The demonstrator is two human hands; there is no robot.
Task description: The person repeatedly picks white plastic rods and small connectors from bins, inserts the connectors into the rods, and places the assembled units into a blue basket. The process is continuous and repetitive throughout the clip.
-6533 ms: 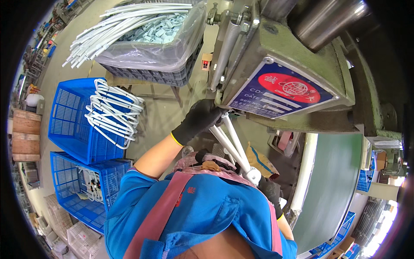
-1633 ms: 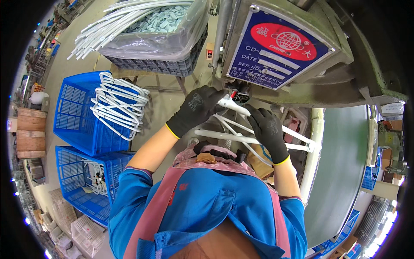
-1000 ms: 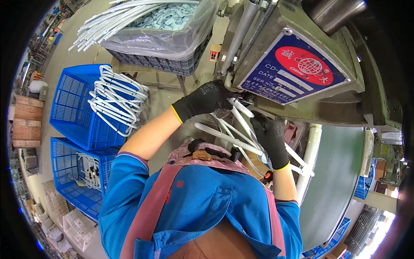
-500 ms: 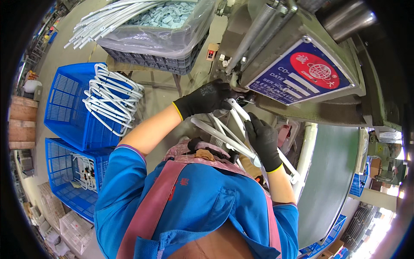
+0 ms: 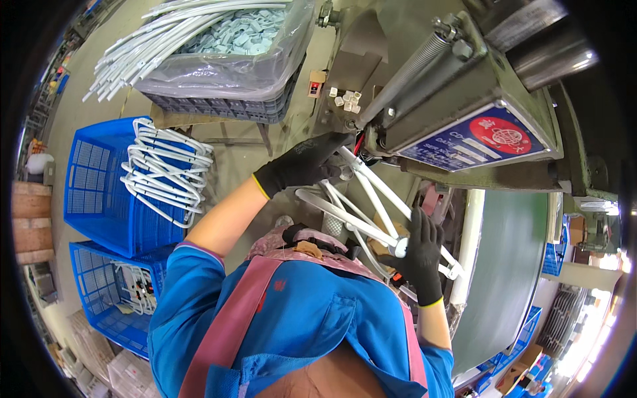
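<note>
A frame of white metal tubes (image 5: 376, 188) stretches between my hands, in front of the machine (image 5: 458, 99). My left hand (image 5: 302, 162), in a black glove with a yellow cuff edge, is closed at the frame's upper end, right by the machine's working point. Its fingertips are partly hidden there, next to a small red part (image 5: 359, 143). Lower right, my gloved right hand (image 5: 423, 255) holds the frame near a tube joint, its fingers fairly straight and close together along the tubes. The frame's lower tubes pass partly behind this hand.
Bent white tubes (image 5: 169, 169) lie over a blue crate (image 5: 99, 179); another blue crate (image 5: 99, 292) stands nearer. Long white tubes (image 5: 179, 33) rest on a plastic-lined bin (image 5: 199, 79) of small grey pieces. Small white blocks (image 5: 345, 99) sit by the machine. A green belt surface (image 5: 507, 265) is right.
My right hand has slid down and right along the frame. My left hand has shifted slightly left and down, still at the upper end. The view has shifted, and more white blocks show.
</note>
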